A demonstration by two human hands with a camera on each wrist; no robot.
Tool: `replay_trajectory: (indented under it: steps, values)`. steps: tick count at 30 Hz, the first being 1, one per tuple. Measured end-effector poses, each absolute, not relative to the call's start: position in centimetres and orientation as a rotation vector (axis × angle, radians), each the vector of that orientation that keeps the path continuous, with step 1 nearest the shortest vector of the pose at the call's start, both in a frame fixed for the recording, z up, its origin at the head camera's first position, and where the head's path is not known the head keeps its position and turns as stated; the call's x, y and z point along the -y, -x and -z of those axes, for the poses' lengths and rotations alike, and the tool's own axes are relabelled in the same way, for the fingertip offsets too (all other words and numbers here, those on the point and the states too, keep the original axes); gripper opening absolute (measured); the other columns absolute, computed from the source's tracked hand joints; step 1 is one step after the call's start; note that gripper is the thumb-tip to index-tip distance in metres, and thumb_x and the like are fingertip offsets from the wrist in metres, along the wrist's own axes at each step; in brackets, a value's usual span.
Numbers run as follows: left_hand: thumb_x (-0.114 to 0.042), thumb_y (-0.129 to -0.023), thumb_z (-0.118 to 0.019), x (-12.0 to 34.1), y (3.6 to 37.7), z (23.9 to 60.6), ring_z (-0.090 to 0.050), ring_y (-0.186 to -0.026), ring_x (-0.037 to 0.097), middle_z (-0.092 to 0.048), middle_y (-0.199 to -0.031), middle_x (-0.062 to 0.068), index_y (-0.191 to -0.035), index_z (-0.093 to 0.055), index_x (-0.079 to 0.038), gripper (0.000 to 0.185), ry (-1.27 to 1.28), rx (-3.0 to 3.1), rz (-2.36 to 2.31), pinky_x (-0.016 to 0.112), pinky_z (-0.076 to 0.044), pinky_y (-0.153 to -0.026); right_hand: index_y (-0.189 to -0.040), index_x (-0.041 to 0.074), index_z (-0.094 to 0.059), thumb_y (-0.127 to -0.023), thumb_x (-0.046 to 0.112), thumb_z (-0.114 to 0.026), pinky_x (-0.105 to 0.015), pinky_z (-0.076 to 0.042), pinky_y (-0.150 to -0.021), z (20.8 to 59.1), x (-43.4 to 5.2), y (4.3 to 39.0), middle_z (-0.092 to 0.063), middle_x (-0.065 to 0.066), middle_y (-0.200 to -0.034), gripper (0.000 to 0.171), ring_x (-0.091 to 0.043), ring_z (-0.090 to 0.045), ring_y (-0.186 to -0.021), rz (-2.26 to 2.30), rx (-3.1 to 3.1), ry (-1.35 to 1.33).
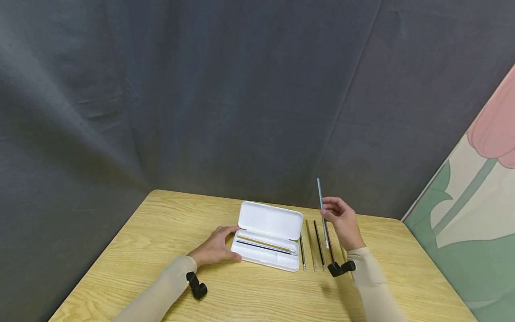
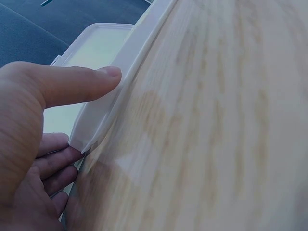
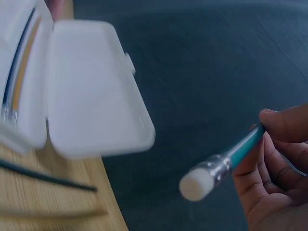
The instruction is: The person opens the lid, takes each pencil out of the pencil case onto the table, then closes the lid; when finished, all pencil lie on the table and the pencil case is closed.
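A white pencil case [image 1: 267,241] lies open on the wooden table [image 1: 141,250], its lid [image 3: 91,91] folded back, with two pencils [image 1: 265,244] inside the tray. My left hand [image 1: 215,250] rests at the case's left end, thumb [image 2: 72,84] against its rim [image 2: 130,62] and fingers beneath the corner. My right hand [image 1: 342,223] is raised just right of the case and pinches a teal pencil [image 1: 322,203] that stands nearly upright; its white eraser end [image 3: 195,185] shows in the right wrist view. Several pencils [image 1: 315,246] lie side by side on the table below that hand.
A dark grey cloth backdrop [image 1: 201,89] hangs behind the table. A flower-patterned panel [image 1: 479,188] leans at the right. Bare wood stretches along the table's front and left side.
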State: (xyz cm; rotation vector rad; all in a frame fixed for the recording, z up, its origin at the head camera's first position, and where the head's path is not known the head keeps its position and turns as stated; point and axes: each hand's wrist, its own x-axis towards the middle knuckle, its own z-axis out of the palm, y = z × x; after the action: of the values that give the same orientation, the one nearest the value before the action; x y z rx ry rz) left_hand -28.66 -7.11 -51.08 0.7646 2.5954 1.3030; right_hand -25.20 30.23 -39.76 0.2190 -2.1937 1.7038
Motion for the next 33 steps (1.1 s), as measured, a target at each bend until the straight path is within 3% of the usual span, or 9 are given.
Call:
replay_trajectory:
  steps: [19,26,33]
  values:
    - [-0.059,-0.061,-0.079,7.7,28.8,51.3,-0.036,-0.132,0.024,-0.039,-0.142,0.001,-0.141,-0.04,-0.026,0.095,-0.747,-2.619,-1.292,0.052,-0.034,-0.106,-0.123,-0.001,-0.05,-0.09,0.006,-0.059,-0.018,-0.051,-0.064,40.5,-40.2,22.4,-0.063,0.006,-0.088,0.035,-0.002,-0.062,-0.075,-1.81,2.119,-0.072]
    - [-0.058,-0.061,-0.079,7.8,28.8,51.5,-0.037,-0.132,0.025,-0.039,-0.142,0.002,-0.141,-0.04,-0.025,0.095,-0.748,-2.616,-1.292,0.052,-0.034,-0.105,-0.13,-0.004,-0.044,-0.092,0.01,-0.056,-0.021,-0.053,-0.068,43.0,-43.0,22.6,-0.063,0.015,-0.084,0.042,-0.002,-0.062,-0.077,-1.564,2.464,0.141]
    - [-0.056,-0.064,-0.078,7.7,28.8,51.2,-0.033,-0.135,0.026,-0.037,-0.144,0.002,-0.141,-0.039,-0.026,0.092,-0.754,-2.605,-1.298,0.055,-0.032,-0.106,-0.133,-0.001,-0.045,-0.092,0.012,-0.055,-0.027,-0.053,-0.065,45.6,-43.8,23.4,-0.064,-0.014,-0.099,0.045,-0.01,-0.062,-0.075,-1.294,2.726,0.268]
